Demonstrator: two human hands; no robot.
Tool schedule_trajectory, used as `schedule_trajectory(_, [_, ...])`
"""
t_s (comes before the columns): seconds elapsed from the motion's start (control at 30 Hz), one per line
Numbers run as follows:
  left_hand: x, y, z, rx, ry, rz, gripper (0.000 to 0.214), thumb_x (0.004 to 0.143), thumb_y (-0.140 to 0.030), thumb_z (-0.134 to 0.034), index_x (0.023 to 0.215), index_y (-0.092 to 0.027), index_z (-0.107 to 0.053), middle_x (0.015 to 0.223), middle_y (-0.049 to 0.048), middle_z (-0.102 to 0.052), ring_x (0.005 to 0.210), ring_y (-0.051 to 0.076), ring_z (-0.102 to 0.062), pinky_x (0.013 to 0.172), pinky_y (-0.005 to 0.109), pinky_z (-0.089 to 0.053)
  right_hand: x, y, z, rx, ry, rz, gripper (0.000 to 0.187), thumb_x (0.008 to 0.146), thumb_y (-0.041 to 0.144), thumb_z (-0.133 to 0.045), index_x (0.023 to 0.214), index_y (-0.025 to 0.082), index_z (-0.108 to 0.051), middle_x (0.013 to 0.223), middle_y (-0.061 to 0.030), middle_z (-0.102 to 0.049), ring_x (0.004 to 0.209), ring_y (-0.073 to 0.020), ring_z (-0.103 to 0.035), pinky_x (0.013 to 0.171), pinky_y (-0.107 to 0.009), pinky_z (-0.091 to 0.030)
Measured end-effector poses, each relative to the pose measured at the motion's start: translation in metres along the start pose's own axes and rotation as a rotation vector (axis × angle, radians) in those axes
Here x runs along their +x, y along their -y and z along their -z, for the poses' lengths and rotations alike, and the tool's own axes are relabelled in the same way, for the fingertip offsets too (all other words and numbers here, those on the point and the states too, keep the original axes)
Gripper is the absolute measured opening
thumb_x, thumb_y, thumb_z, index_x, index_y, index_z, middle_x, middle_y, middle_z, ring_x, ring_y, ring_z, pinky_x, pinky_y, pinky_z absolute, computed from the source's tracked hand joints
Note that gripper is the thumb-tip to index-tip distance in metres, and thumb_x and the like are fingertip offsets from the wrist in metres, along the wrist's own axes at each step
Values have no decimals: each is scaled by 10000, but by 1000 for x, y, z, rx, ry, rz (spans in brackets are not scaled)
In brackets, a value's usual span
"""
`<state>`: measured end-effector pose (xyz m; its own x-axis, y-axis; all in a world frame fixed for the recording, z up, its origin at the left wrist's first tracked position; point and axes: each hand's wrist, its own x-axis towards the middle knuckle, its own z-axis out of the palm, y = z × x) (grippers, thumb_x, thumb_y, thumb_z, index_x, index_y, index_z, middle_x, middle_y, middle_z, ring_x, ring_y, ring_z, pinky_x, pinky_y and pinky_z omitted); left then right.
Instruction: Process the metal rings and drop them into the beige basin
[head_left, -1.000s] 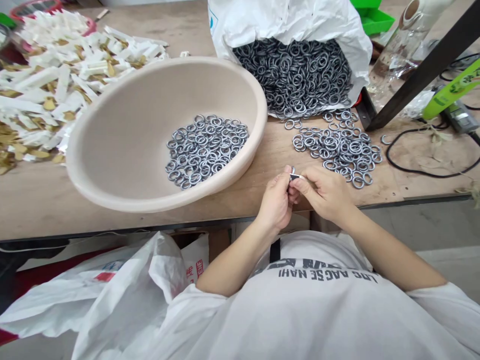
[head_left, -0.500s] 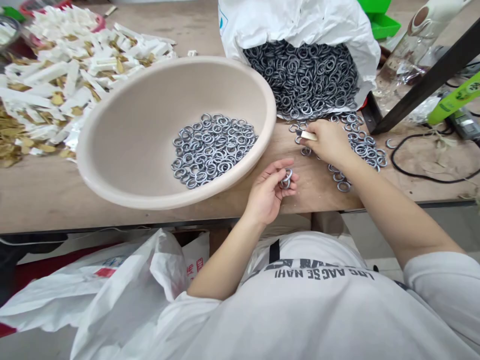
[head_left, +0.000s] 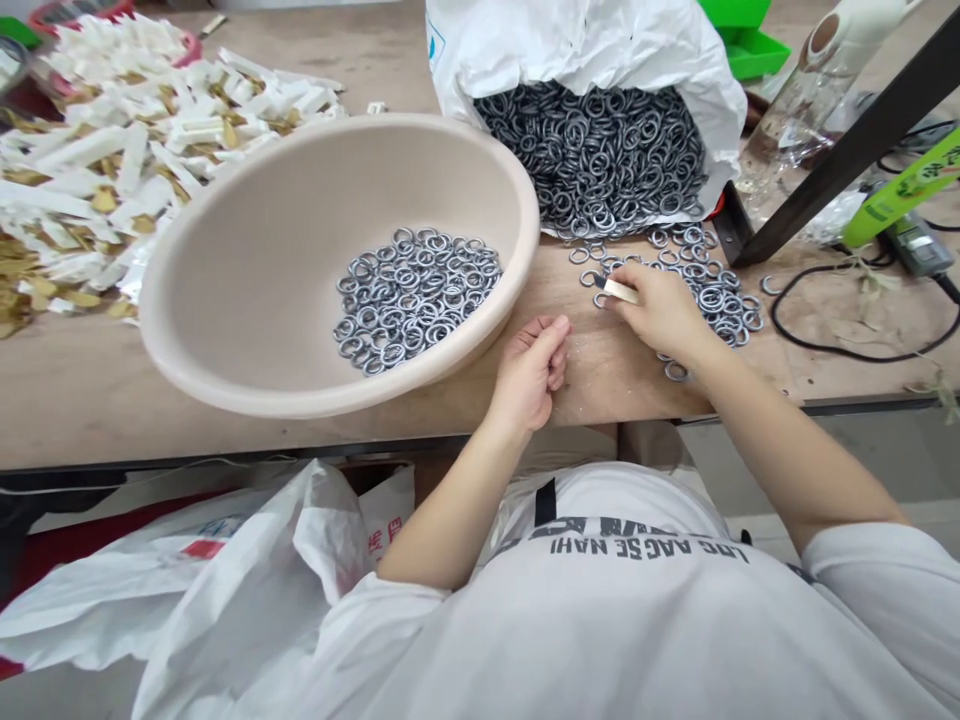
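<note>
- Right hand [head_left: 661,315] is reaching out over the far part of the desk, fingers [head_left: 634,283] clamped on a pale flat strip [head_left: 621,291].
- Strip's dark tip [head_left: 600,283] is sitting among the loose metal rings [head_left: 712,292]; exact contact is too small to tell.
- Left hand [head_left: 531,375] is resting near the desk [head_left: 90,405] edge, palm up, fingers [head_left: 551,335] apart and loosely curled, holding nothing visible.
- Beige basin [head_left: 180,330] is sitting left of the hands, with a heap of metal rings [head_left: 414,300] inside.
- White plastic sack [head_left: 585,45] is lying far of the hands, open, spilling packed metal rings [head_left: 592,160] toward the loose ones.
- Pile of white strips with gold pieces [head_left: 112,165] is lying far left.
- Black cable [head_left: 832,340] is running across the desk at right.
</note>
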<state>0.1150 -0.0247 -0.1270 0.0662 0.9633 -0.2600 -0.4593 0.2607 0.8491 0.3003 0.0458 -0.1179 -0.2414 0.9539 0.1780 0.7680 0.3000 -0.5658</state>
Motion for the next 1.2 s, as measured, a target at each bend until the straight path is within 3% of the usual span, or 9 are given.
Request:
schedule_trajectory(0.13, [-1, 12, -12, 168, 51, -144, 404, 846, -578, -694, 884, -177, -661, 584, -48, -492, 454, 56, -311, 420, 203, -225, -32, 20, -3, 759, -1, -90, 354, 867, 450, -699, 1109, 191, -703, 870, -30, -691, 618, -127, -529, 569, -271, -429])
schedule_trajectory(0.27, [-8, 22, -30, 92, 124, -180, 428, 834, -595, -704, 810, -173, -639, 663, -16, -550, 608, 85, -470, 562, 190, -386, -68, 43, -22, 1041, -127, -144, 348, 879, 522, -696, 1072, 232, -693, 806, 1, -647, 575, -104, -509, 548, -259, -459])
schedule_trajectory(0.37, [-15, 26, -36, 26, 95, -172, 435, 810, -590, -734, 778, -169, -631, 632, -32, -493, 581, 74, -432, 535, 182, -363, -76, 50, -27, 1021, -188, -140, 371, 839, 563, -731, 1014, 242, -668, 860, -6, -661, 643, -128, -582, 598, -280, -527])
schedule_trajectory(0.53, [-22, 24, -34, 25, 119, -142, 513, 863, -641, -638, 681, -174, -526, 556, -43, -416, 473, 60, -335, 438, 199, -249, -68, 49, -13, 1034, -24, -112, 423, 839, 651, -682, 908, 238, -619, 669, 23, -611, 530, -135, -568, 516, -284, -509])
schedule_trajectory(0.7, [-25, 20, -37, 10, 105, -125, 530, 843, -659, -648, 675, -182, -490, 563, -48, -400, 451, 53, -300, 419, 207, -215, -62, 44, -6, 977, 13, -74, 424, 792, 626, -749, 909, 239, -619, 740, 12, -638, 620, -150, -595, 590, -293, -510])
schedule_trajectory(0.87, [-25, 17, -38, 32, 119, -123, 554, 841, -685, -628, 663, -189, -457, 534, -54, -379, 447, 58, -285, 424, 209, -210, -68, 34, 6, 644, -88, 35, 402, 947, 601, -563, 859, 214, -625, 784, -11, -620, 732, -155, -565, 693, -295, -455])
schedule_trajectory(1.0, [-24, 16, -37, -5, 99, -112, 539, 837, -657, -656, 666, -191, -447, 515, -64, -361, 442, 57, -272, 422, 201, -211, -84, 38, 16, 318, -67, 180, 361, 1002, 505, -505, 853, 210, -649, 779, -27, -630, 731, -165, -552, 696, -303, -412])
schedule_trajectory(1.2, [-23, 18, -39, -50, 85, -71, 533, 814, -638, -698, 689, -196, -426, 516, -79, -352, 433, 51, -272, 414, 189, -217, -92, 43, 15, 176, -53, 251, 360, 1004, 480, -503, 820, 208, -652, 780, -31, -624, 736, -165, -549, 688, -293, -390])
